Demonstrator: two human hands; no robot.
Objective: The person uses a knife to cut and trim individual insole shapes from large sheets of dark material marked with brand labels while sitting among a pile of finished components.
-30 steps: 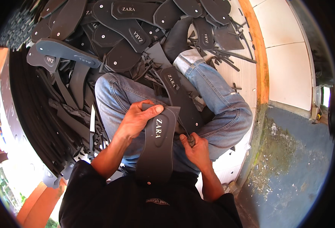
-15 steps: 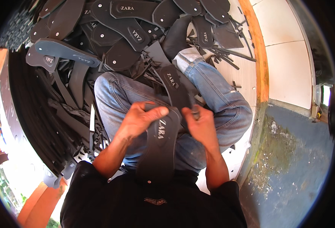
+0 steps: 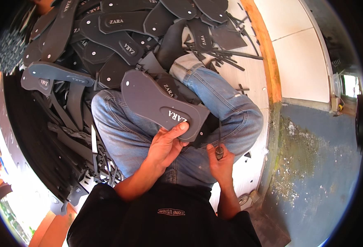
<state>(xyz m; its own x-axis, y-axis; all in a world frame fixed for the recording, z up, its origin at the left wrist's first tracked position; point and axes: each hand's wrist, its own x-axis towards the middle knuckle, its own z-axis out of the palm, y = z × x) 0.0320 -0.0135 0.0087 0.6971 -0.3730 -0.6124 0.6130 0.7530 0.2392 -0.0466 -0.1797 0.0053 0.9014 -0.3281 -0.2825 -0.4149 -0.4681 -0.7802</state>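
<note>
My left hand [image 3: 168, 146] grips a dark grey sandal sole [image 3: 152, 99] by its near end, thumb on top and fingers beneath. The sole tilts away to the upper left, and a square-cornered bit of sheet juts from its right edge. Closed in my right hand [image 3: 221, 162] is a knife [image 3: 219, 151], its thin dark blade pointing away, just right of the sole and apart from it. Another dark sole [image 3: 171, 88] lies partly hidden beneath the held one, between my legs.
My crossed legs in blue jeans [image 3: 121, 136] frame the work. Many dark soles [image 3: 121, 45] are heaped beyond, with thin offcut strips [image 3: 226, 57] scattered around. A white blade-like piece [image 3: 93, 140] stands at the left. An orange-brown wooden strip [image 3: 265, 49] edges the floor at the right.
The held sole has swung round, from lying toward my body to pointing away. My right hand has drawn back toward me, away from the sole. The whole view has shifted slightly.
</note>
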